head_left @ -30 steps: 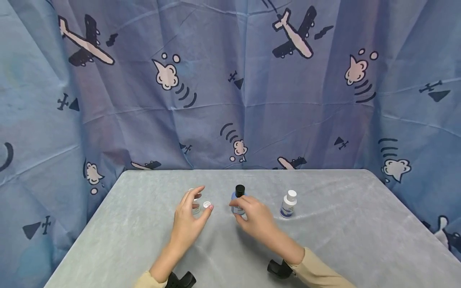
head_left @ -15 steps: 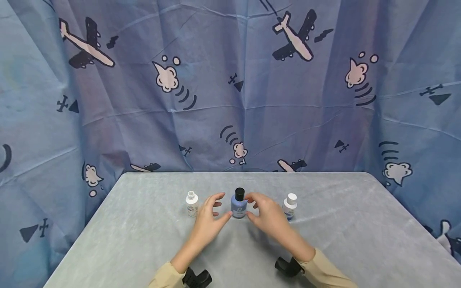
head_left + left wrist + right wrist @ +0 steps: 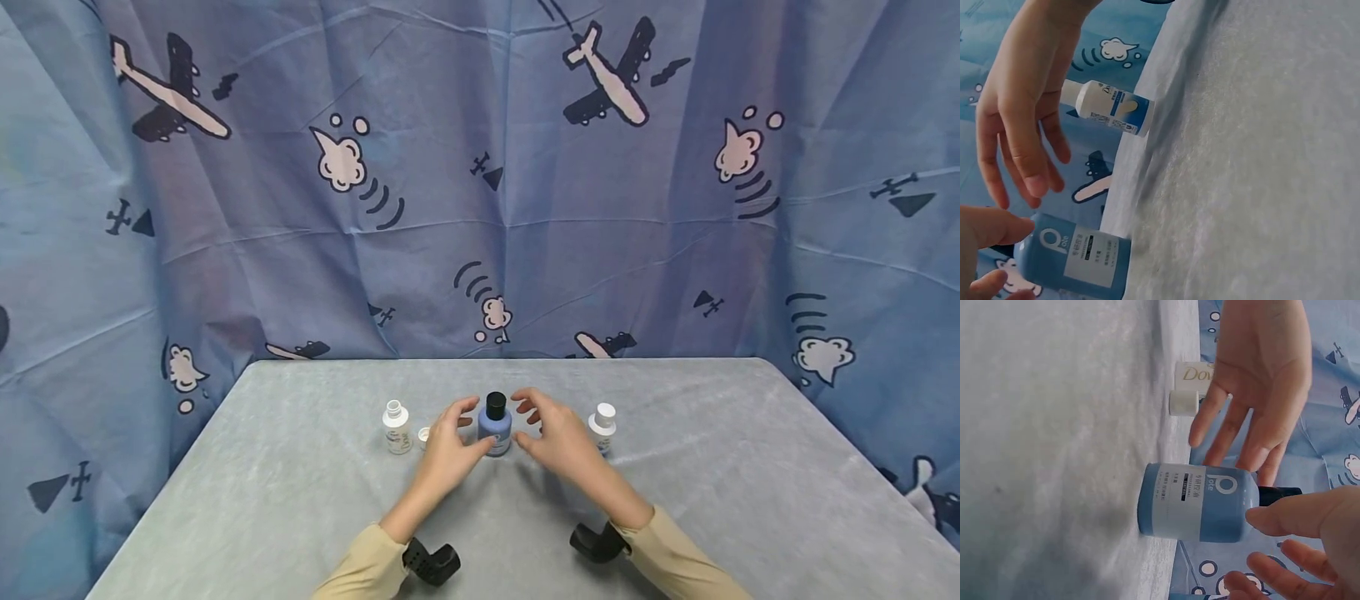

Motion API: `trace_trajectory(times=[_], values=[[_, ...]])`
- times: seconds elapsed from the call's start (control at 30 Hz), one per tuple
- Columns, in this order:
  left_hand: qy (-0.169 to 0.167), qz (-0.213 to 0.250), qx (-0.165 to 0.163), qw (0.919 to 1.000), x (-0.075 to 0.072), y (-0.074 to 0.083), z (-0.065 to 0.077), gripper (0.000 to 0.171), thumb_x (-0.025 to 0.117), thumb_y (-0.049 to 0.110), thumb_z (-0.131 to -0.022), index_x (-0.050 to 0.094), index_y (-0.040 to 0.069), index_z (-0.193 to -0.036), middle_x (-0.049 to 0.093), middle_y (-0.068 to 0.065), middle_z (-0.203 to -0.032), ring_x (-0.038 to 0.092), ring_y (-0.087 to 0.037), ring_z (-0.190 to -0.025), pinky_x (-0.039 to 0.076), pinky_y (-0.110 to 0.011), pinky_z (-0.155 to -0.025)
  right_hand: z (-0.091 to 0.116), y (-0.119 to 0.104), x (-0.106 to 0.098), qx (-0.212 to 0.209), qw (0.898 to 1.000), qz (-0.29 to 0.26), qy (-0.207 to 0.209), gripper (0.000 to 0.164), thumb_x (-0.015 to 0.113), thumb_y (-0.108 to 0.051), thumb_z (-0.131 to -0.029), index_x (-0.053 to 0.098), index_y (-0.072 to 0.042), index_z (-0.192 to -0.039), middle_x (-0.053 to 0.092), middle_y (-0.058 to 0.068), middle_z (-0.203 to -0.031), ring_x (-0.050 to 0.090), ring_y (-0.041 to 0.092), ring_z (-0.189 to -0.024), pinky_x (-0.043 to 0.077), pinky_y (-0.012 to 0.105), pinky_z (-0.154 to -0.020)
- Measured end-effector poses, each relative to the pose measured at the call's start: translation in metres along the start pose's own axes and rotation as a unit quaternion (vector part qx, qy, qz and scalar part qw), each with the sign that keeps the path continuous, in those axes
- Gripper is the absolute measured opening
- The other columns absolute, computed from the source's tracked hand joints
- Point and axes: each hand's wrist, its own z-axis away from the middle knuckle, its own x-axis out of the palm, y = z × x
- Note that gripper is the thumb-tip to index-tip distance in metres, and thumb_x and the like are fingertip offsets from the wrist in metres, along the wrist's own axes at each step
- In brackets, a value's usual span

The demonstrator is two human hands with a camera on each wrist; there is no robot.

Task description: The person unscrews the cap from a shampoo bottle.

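A blue bottle (image 3: pixel 494 429) with a black cap (image 3: pixel 496 406) stands upright mid-table between both hands. My left hand (image 3: pixel 447 446) is on its left, fingers spread and loosely bent; its thumb overlaps the bottle's shoulder in the head and left wrist views. On the other side, my right hand (image 3: pixel 557 437) curves loosely with a gap to the bottle in the head view. Neither hand grips it. The bottle's lettered label (image 3: pixel 1177 501) shows in the right wrist view. The left fingers (image 3: pixel 997 228) reach in from the lower left of the left wrist view.
Left of the hands stands an uncapped white bottle (image 3: pixel 397 429), marked Dove in the right wrist view. Its neighbour is a small white cap (image 3: pixel 423 436), partly behind my left hand. A white-capped bottle (image 3: pixel 603 425) stands at right. A patterned curtain (image 3: pixel 420 192) hangs behind the table.
My left hand has moved right, from beside the uncapped white bottle to the blue bottle. My right hand has drawn back from the blue bottle's front to its right side.
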Motion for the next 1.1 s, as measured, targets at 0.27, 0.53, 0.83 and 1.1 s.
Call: trace_trajectory(times=[0.27, 0.53, 0.83, 1.1], values=[[-0.002, 0.008, -0.006, 0.9999, 0.008, -0.003, -0.005, 0.063, 0.080, 0.016, -0.074, 0.053, -0.001, -0.129, 0.058, -0.020, -0.129, 0.061, -0.037, -0.109, 0.055, -0.045, -0.086, -0.006, -0.001, -0.002, 0.002, 1.000, 0.001, -0.009, 0.051, 0.080, -0.008, -0.074, 0.059, -0.014, -0.121, 0.068, 0.006, -0.109, 0.065, 0.024, -0.094, 0.054, 0.039, -0.077], [-0.007, 0.018, -0.016, 0.9997, 0.013, -0.008, -0.008, 0.065, 0.080, 0.017, -0.074, 0.052, -0.002, -0.130, 0.058, -0.020, -0.128, 0.062, -0.035, -0.109, 0.054, -0.043, -0.087, -0.013, -0.011, -0.002, 0.003, 1.000, -0.006, -0.012, 0.053, 0.080, -0.009, -0.074, 0.059, -0.014, -0.123, 0.068, 0.006, -0.110, 0.066, 0.025, -0.096, 0.053, 0.038, -0.077], [0.004, 0.012, -0.027, 0.9995, 0.018, -0.011, -0.010, 0.062, 0.080, 0.017, -0.072, 0.055, 0.002, -0.126, 0.064, -0.017, -0.119, 0.065, -0.030, -0.103, 0.054, -0.041, -0.086, -0.017, -0.021, -0.002, 0.001, 1.000, -0.020, -0.006, 0.054, 0.082, -0.008, -0.072, 0.060, -0.013, -0.122, 0.067, 0.008, -0.109, 0.066, 0.023, -0.093, 0.053, 0.038, -0.076], [0.014, 0.008, -0.033, 0.9993, 0.022, -0.014, -0.009, 0.061, 0.082, 0.018, -0.070, 0.057, 0.003, -0.123, 0.068, -0.017, -0.110, 0.067, -0.027, -0.095, 0.055, -0.040, -0.083, -0.019, -0.021, 0.000, 0.003, 0.999, -0.031, -0.010, 0.050, 0.081, -0.007, -0.073, 0.061, -0.013, -0.119, 0.067, 0.008, -0.108, 0.066, 0.024, -0.092, 0.053, 0.036, -0.072]])
